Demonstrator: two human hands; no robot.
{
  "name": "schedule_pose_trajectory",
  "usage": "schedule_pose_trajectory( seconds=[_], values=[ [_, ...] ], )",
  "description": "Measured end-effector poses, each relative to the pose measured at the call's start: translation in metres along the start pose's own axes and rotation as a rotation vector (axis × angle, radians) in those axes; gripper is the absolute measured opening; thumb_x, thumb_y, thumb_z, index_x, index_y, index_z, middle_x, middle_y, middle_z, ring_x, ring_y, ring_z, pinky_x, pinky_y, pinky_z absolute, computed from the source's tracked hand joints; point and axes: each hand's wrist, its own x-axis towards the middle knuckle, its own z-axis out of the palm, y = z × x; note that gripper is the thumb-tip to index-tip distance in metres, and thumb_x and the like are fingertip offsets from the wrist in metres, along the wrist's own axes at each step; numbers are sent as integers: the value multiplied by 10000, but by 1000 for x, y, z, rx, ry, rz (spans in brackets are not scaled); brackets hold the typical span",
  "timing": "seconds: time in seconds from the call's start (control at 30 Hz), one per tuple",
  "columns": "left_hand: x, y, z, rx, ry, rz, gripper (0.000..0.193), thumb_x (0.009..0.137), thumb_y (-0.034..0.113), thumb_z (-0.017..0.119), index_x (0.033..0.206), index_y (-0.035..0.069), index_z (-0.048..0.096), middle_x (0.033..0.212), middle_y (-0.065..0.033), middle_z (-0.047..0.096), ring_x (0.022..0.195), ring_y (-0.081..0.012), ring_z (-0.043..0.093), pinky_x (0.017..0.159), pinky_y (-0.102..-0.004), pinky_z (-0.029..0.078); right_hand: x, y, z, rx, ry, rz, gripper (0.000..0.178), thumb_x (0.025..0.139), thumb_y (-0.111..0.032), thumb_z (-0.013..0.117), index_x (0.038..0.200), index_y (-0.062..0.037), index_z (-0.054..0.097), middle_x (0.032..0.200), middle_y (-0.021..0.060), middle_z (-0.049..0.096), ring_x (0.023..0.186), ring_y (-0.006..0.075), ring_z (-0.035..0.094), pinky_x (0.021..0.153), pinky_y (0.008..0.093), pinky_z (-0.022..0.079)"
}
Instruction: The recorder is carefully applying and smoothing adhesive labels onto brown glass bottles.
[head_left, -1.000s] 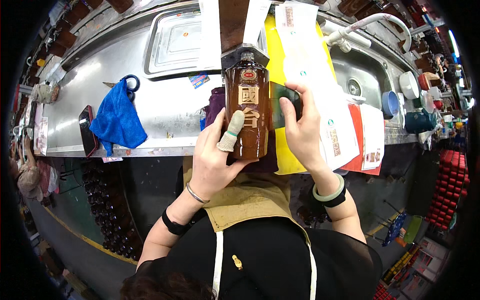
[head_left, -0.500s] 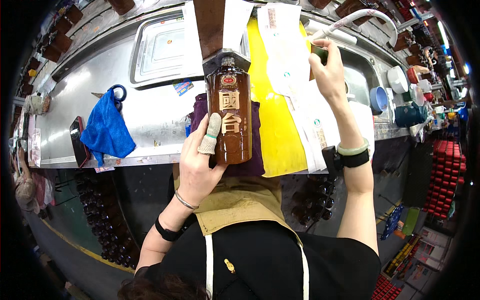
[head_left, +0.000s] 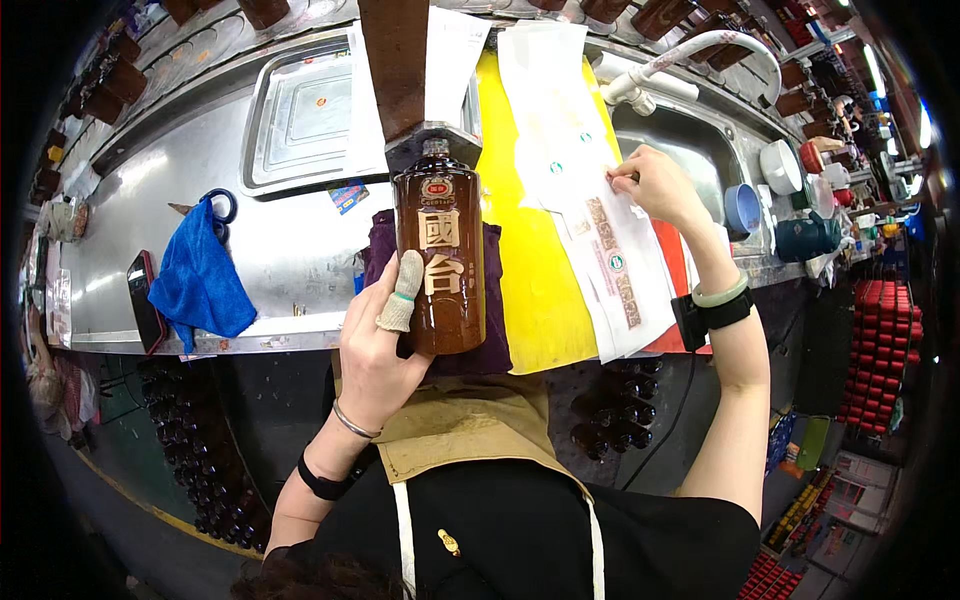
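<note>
My left hand [head_left: 378,345] is wrapped round the lower left side of a glossy brown bottle [head_left: 440,290] with gold characters. One finger wears a knitted finger cover [head_left: 402,292] with a green band. The bottle lies on a purple cloth [head_left: 495,300], its neck toward a grey angular block [head_left: 408,150]. To the right, my right hand [head_left: 665,190] pinches at the edge of white printed paper sheets [head_left: 575,215]; the fingertips partly hide what they grip. These sheets carry brown patterned strips and small green marks, and overlap a yellow sheet [head_left: 530,310].
A blue cloth [head_left: 205,280] covers part of some scissors [head_left: 225,207], beside a phone [head_left: 145,300]. A metal tray [head_left: 300,125] stands behind. On the right are a sink [head_left: 690,140] with a white curved faucet [head_left: 700,45], a blue bowl [head_left: 742,208] and a red sheet [head_left: 670,240].
My right hand has come down from near the faucet to the paper; the dark thing it held is no longer visible. The sheets have shifted, baring red beneath. My left hand keeps hold of the bottle.
</note>
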Motion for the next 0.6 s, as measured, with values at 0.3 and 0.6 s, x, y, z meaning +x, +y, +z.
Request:
schedule_pose_trajectory(
  seconds=[0.3, 0.6],
  values=[
    [2, 1, -2, -7, -23, -32, 815, 655, 10, 864, 1419, -24, 583, 1422, -207, 609, 1165, -376, 642, 994, -441, 524, 25, 55, 39, 554, -187, 489, 413, 903, -453, 769, 873, -42, 768, 715, 6, 659, 628, 97, 563, 564, 287, 420],
    [10, 0, -26, -183, -144, -55, 888, 725, 311, 922, 1483, 26, 559, 1489, -221, 566, 1274, -382, 601, 1071, -432, 480, -11, 6, -15, 843, 134, 166, 337, 995, -335, 687, 928, -12, 757, 786, -9, 686, 682, 57, 541, 621, 252, 422]
  ],
)
